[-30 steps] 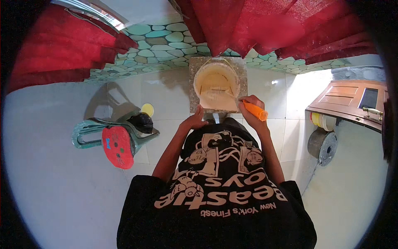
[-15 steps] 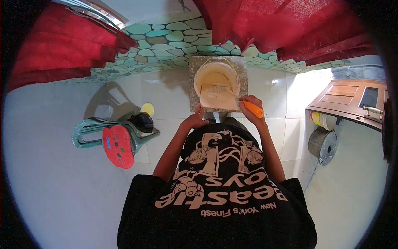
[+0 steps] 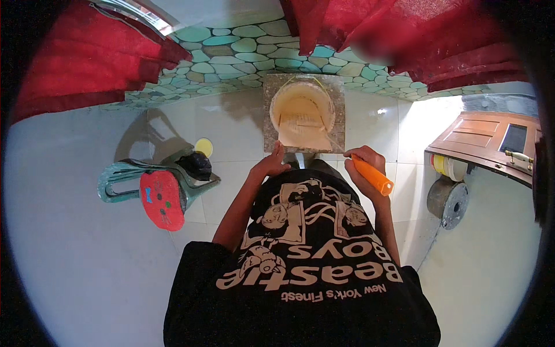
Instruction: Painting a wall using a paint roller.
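A round bucket (image 3: pixel 328 105) with cream paint inside stands on a mottled brown square board (image 3: pixel 269 118) in front of me. A flat, cream-coated panel (image 3: pixel 303 139) slopes out of its near side. In my right hand (image 3: pixel 370 168) is the orange handle of what looks like a paint roller (image 3: pixel 374 176). Its thin shaft runs toward the panel's right edge; the roller's head is hard to make out against the paint. My left hand (image 3: pixel 272 163) has its fingers stretched forward at the board's near edge, by the panel's left corner, thumb apart.
On the left stands a green stool (image 3: pixel 118 182) with a red decorated pad (image 3: pixel 162 199) and a black bundle. A yellow disc (image 3: pixel 203 147) lies near it. Rightward are a grey spool (image 3: pixel 448 202), a yellow-and-white tub and a wooden door (image 3: pixel 480 139). Red curtains (image 3: pixel 87 63) hang before the pebble-patterned wall.
My right hand has moved right and slightly toward me, drawing the orange handle away from the board. My left hand stays at the near edge.
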A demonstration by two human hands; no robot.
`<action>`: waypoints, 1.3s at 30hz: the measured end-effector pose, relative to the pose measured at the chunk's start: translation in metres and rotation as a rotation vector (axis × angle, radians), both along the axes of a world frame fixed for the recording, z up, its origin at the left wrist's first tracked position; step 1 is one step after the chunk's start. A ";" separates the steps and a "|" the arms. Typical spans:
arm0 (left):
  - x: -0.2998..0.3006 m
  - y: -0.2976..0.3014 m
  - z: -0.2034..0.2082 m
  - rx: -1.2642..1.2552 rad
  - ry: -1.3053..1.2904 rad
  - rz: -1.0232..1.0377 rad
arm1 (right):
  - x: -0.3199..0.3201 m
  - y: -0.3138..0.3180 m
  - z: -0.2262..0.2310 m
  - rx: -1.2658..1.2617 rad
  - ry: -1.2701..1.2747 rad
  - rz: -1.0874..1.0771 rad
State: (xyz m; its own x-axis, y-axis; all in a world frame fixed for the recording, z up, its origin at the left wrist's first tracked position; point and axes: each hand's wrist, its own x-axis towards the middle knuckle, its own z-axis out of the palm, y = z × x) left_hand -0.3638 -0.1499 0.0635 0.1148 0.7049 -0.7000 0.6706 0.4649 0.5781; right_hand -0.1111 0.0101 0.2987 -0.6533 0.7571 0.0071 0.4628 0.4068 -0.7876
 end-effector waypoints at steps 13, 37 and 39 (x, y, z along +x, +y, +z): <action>0.000 0.004 0.006 -0.003 -0.033 0.034 | -0.025 0.026 -0.048 -0.078 0.110 -0.174; -0.002 0.010 0.017 -0.102 -0.035 -0.004 | -0.013 0.004 0.019 -0.027 -0.017 0.013; -0.003 0.006 0.010 -0.042 -0.020 -0.015 | -0.015 0.001 0.030 -0.037 -0.001 0.009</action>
